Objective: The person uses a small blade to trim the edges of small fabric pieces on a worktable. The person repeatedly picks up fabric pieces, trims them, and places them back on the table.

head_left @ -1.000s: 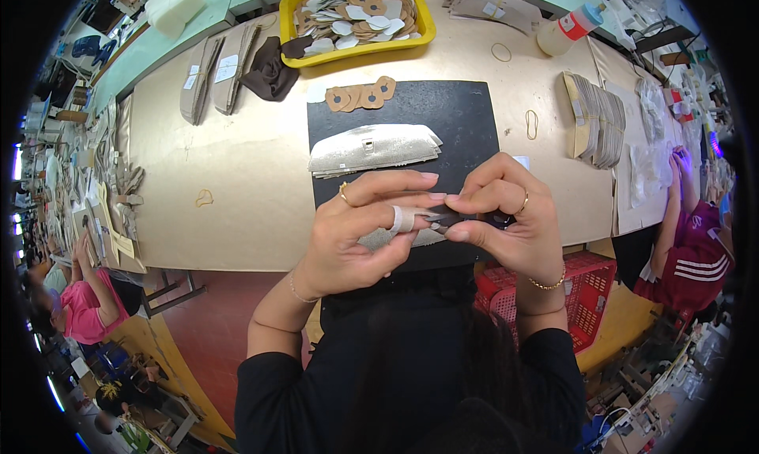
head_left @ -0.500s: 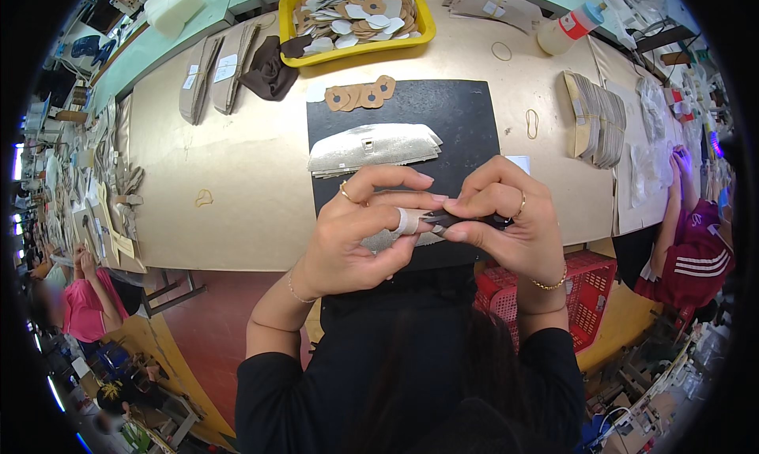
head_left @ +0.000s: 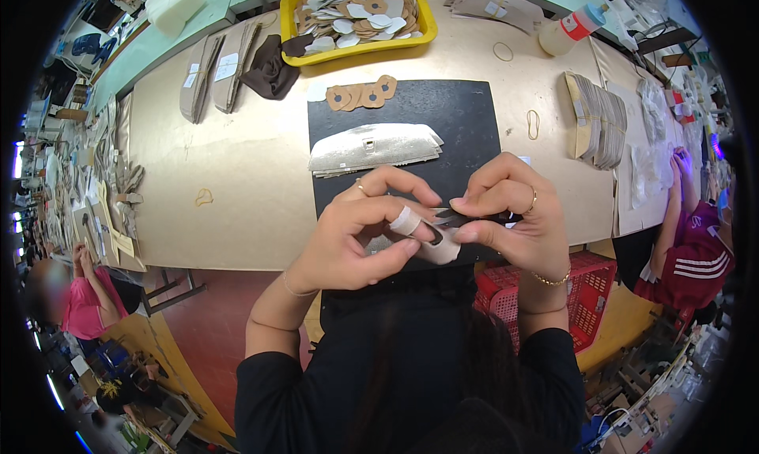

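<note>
Above the front of the black mat (head_left: 466, 122) my two hands meet. My left hand (head_left: 352, 237), with pale tape around a finger, pinches a small pale patch (head_left: 444, 252) that has a black spot near its upper edge. In my right hand (head_left: 514, 209) is a slim black tool (head_left: 452, 218), held between thumb and fingers with its end at the patch; its exact kind is partly hidden by the fingers. Just beyond my hands lies a stack of silvery curved panels (head_left: 375, 147). Several tan patches with dark dots (head_left: 360, 96) overlap farther back on the mat.
A yellow basket (head_left: 431, 29) of loose patches stands at the back. Banded panel bundles (head_left: 597, 122) lie right and left, beside a dark cloth (head_left: 269, 71) and a glue-like bottle (head_left: 565, 31). A red crate (head_left: 589, 296) sits below the table edge. People work on both sides.
The pale patch has come into view below my left fingers, with its black spot showing. Both hands have shifted slightly, and the black tool's end is now at the patch's upper edge.
</note>
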